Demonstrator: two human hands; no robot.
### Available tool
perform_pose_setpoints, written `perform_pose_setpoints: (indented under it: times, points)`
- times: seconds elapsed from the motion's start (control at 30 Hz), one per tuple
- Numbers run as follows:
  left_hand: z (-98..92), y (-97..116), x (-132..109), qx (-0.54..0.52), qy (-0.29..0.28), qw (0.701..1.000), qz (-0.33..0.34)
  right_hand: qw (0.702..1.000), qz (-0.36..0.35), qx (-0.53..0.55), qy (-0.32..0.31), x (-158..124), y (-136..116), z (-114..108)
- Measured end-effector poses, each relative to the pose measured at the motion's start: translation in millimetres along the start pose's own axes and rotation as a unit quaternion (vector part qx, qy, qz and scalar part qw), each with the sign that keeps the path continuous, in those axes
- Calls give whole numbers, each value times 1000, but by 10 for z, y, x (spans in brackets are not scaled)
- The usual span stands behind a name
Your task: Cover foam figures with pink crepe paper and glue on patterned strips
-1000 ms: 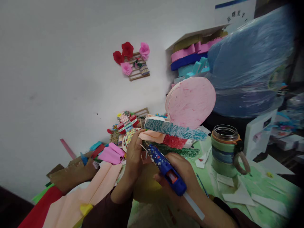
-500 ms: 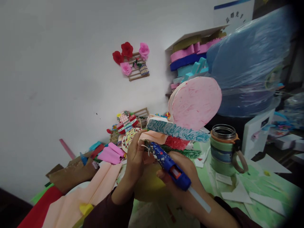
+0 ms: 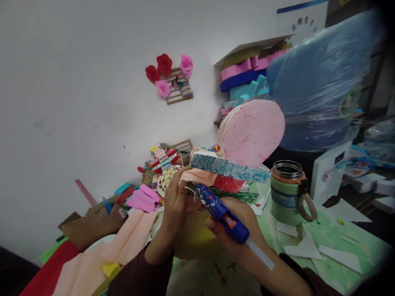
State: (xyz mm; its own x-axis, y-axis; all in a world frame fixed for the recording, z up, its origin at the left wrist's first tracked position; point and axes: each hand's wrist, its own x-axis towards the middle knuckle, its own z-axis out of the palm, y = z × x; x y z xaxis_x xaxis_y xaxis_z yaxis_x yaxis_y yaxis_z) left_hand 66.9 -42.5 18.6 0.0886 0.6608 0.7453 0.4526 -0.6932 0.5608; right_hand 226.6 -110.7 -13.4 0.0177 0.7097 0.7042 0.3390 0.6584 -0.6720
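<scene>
My right hand is wrapped round a blue hot glue gun spotted with dried glue. A white glue stick juts from its rear end. The gun's nozzle sits close by the fingers of my left hand, which pinch the near edge of a paper craft piece. This piece has peach crepe paper, a blue-scribbled strip, a red part, a green part and a large pink rounded panel rising behind. Whether the nozzle touches the paper, I cannot tell.
A green mug stands at the right among white paper scraps. Left are peach crepe sheets and a cardboard box. A yellow round object lies under my hands. Behind are a patterned craft figure and a wrapped blue bundle.
The view has shifted slightly, so the mug and pink panel appear a little further left. Both hands keep their grips, and the glue gun stays almost in place.
</scene>
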Motion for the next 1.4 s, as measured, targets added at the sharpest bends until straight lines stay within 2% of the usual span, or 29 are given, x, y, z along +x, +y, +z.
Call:
perform_pose_setpoints:
  times: [0.63,0.87,1.4]
  points:
    - [4,23,11,20,2,1000,10,999,11,39,-12,16,-27,7]
    - [-13,-43,10,6,19,1000,7,1000,12,23,-2,3,-2,-7]
    - [-25,-38,19,2,9,1000,-9,1000,30,7,5,-27,38,-69]
